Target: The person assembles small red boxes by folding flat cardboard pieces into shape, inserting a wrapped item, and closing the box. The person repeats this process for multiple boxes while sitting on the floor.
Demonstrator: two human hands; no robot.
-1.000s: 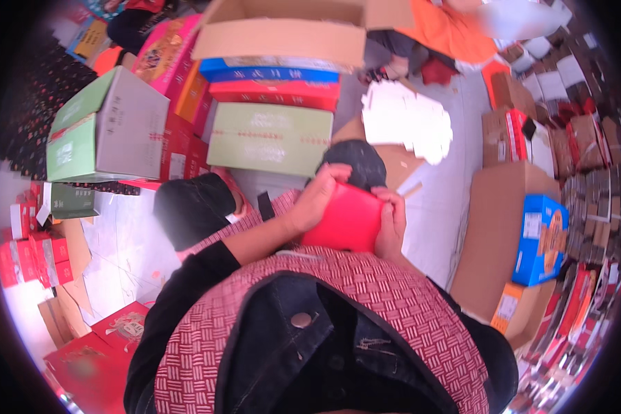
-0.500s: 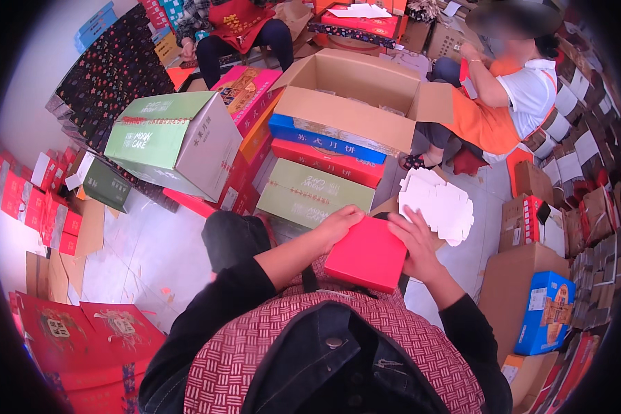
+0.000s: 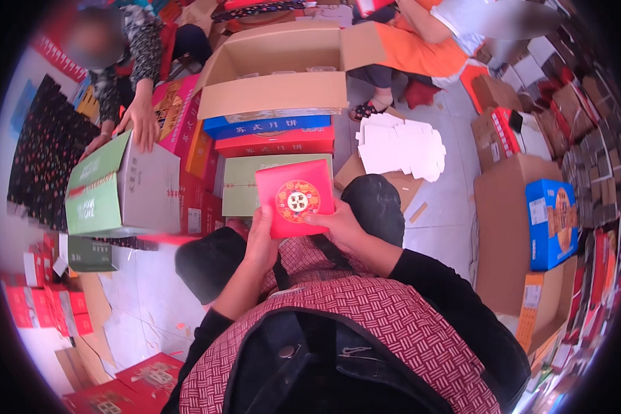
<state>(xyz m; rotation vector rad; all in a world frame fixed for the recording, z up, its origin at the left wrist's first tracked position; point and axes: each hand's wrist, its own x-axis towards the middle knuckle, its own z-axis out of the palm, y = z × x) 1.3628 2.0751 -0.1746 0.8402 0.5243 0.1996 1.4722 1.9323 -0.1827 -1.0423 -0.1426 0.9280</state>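
1. The left hand [image 3: 261,238] holds the red box [image 3: 296,198] by its lower left edge. The fingers are curled around that edge.
2. The right hand [image 3: 339,225] holds the same box by its lower right corner. The thumb lies flat on the front of the box.
3. The red box is square and flat. It is held up above the person's knees, with its front facing the camera. A round gold and white picture sits in the middle of the front.
4. Both knees are in black pants, one on each side below the box. The person wears a red checked top.
5. Just behind the red box stands a pale green box [image 3: 245,183] on the floor.
6. Behind that is a stack: a red flat box [image 3: 276,143], then a blue flat box [image 3: 269,126], and on top a big brown carton [image 3: 276,69] with its flaps open.
7. To the left lies a green and grey box [image 3: 121,190]. Another person's hand [image 3: 141,124] rests on its top edge.
8. To the right of the knees, a pile of white card sheets [image 3: 400,146] lies on the floor.
9. Far to the right stands a brown carton [image 3: 500,234] with a blue box [image 3: 552,222] leaning on it.
10. Many small red boxes [image 3: 38,300] lie at the left edge of the floor.
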